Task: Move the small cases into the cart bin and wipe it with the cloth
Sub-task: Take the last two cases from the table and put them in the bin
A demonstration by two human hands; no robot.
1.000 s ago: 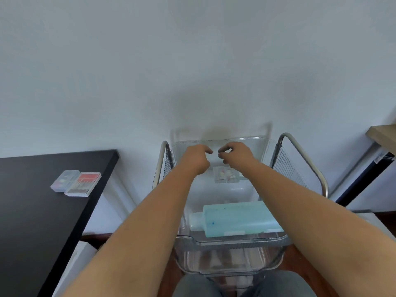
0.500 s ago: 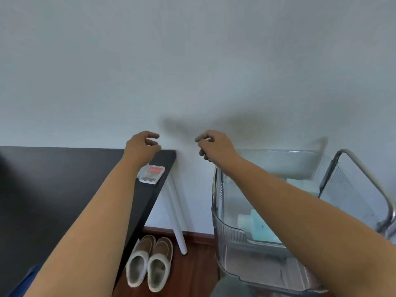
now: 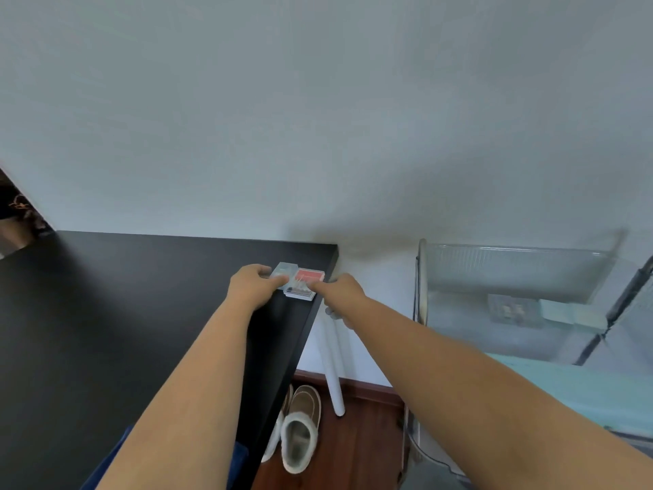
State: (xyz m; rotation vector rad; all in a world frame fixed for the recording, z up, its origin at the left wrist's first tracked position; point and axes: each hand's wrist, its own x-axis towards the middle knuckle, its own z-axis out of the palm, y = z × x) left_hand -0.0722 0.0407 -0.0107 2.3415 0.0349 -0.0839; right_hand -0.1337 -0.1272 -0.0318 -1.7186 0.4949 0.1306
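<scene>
Two small cases lie side by side near the far right corner of the black table (image 3: pixel 141 313). The clear case (image 3: pixel 284 269) is on the left and the red-lidded case (image 3: pixel 310 276) on the right. My left hand (image 3: pixel 251 286) pinches the near end of the clear case. My right hand (image 3: pixel 341 291) has its fingertips closed on the near right corner of the red-lidded case. Both cases still rest on the table. To the right stands the clear cart bin (image 3: pixel 512 267), with small cases (image 3: pixel 514 309) lying inside. No cloth is visible.
A pale teal bottle (image 3: pixel 583 387) lies in the cart bin's near part. The cart's metal frame (image 3: pixel 420 295) stands close to the table's white leg (image 3: pixel 332 369). A pair of slippers (image 3: pixel 298 429) sits on the wooden floor under the table edge. The wall is right behind.
Both hands left the cart bin, swung left to the table and came down onto the two cases. My view turned left with them.
</scene>
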